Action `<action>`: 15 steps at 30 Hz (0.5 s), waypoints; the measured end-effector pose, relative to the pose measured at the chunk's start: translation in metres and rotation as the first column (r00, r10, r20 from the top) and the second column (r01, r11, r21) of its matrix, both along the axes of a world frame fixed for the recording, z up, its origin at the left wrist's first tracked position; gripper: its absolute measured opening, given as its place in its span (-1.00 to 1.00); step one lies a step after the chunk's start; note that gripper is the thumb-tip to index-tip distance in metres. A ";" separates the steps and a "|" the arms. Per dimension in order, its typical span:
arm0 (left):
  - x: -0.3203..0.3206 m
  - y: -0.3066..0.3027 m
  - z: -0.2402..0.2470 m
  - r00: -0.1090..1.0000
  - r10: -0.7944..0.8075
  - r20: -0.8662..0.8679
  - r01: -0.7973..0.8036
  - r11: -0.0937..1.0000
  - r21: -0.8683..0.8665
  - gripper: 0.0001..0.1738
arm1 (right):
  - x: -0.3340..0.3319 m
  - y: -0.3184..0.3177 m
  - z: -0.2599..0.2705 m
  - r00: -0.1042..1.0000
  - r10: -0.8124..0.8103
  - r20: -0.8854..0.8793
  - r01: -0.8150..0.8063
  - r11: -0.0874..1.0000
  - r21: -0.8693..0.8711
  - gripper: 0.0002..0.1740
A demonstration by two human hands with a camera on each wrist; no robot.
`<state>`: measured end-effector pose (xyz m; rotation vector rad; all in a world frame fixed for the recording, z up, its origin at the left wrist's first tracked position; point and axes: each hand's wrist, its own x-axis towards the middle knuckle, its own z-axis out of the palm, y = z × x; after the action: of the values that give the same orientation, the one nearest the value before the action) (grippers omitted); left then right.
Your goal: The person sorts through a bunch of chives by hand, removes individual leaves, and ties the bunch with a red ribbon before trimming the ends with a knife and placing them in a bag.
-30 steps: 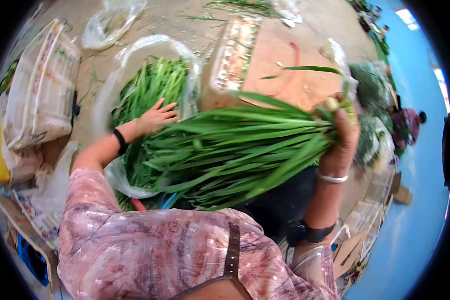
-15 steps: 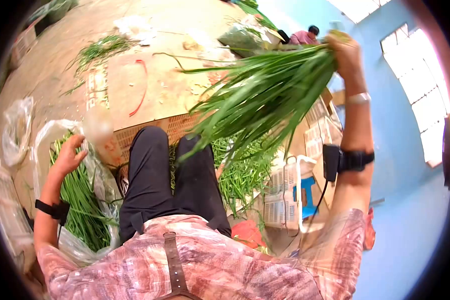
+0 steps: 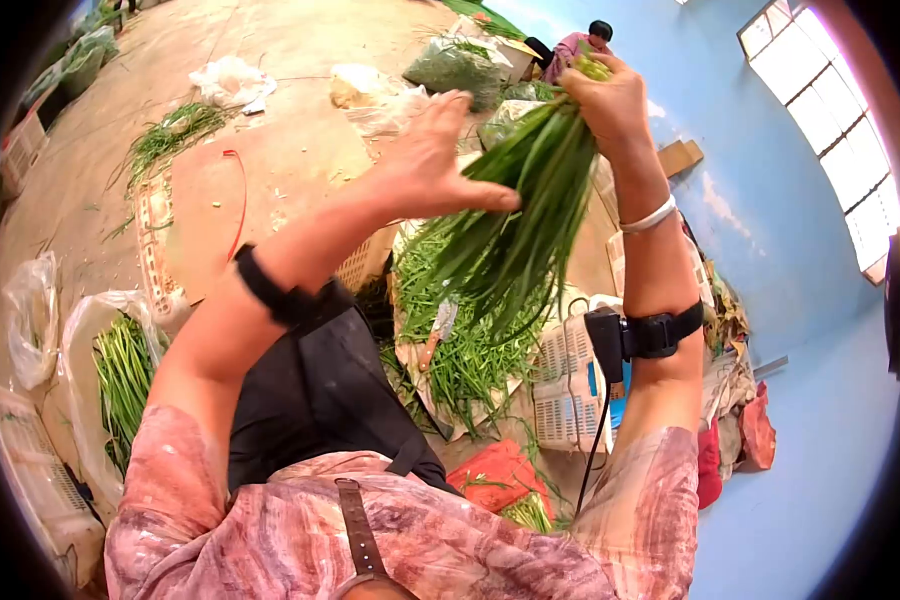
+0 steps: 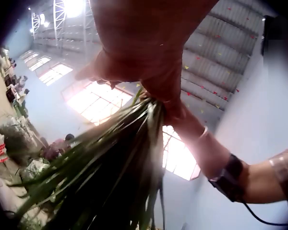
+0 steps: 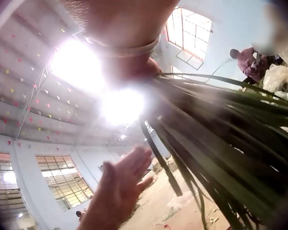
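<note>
Right hand: the right hand (image 3: 610, 105) is held high on a bent arm, fingers clenched round the pale root end of a bunch of long flat green leaves (image 3: 520, 220). Gripped there, the blades hang loose and straight.
Left hand: the left hand (image 3: 425, 165) is lifted beside the bunch, palm towards it, fingers straight and spread. Only the thumb lies against the leaves, and nothing is grasped. I judge that this flat touch keeps the blades together.
Bunch: in the air before the person, with its tips above a heap of loose green leaves (image 3: 465, 375) on the floor.
Nearby: a white slatted plastic crate (image 3: 555, 400) stands beside the heap. A clear plastic bag of greens (image 3: 75, 340) lies well apart, on the left.
</note>
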<state>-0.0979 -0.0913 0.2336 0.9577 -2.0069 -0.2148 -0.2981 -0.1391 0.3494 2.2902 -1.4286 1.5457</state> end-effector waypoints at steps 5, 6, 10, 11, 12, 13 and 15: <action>-0.017 -0.086 -0.005 0.745 -0.478 -0.465 0.590 0.798 0.124 0.37 | 0.029 0.010 0.022 0.862 0.293 0.413 -0.430 0.855 0.289 -0.80; -0.019 -0.072 0.000 0.480 -0.627 -0.613 0.845 0.517 0.132 0.28 | 0.039 0.027 0.030 0.896 0.249 0.369 -0.371 0.876 0.308 -0.87; -0.038 -0.043 -0.034 -0.011 -0.458 -0.889 1.000 -0.028 0.001 0.43 | 0.058 0.000 0.027 0.736 0.269 0.621 -0.538 0.789 0.295 -0.88; -0.041 -0.028 -0.043 -0.072 -0.348 -0.935 0.996 -0.072 -0.050 0.43 | 0.058 -0.008 0.018 0.738 0.274 0.617 -0.548 0.776 0.311 -0.89; -0.043 -0.015 -0.053 -0.132 -0.233 -0.964 0.988 -0.107 -0.109 0.44 | 0.057 -0.018 0.007 0.741 0.281 0.611 -0.558 0.763 0.327 -0.89; -0.043 0.000 -0.061 -0.181 -0.141 -0.973 0.977 -0.138 -0.162 0.43 | 0.049 -0.032 -0.009 0.768 0.294 0.569 -0.562 0.735 0.379 -0.87; -0.039 0.036 -0.073 -0.229 0.081 -0.970 0.956 -0.170 -0.240 0.39 | 0.038 -0.043 -0.036 0.736 0.271 0.620 -0.625 0.625 0.468 -0.83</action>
<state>-0.1372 -0.0558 0.1605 -0.4018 -0.6618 -2.3075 -0.2601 -0.1817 0.3131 3.0228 -1.8231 2.2016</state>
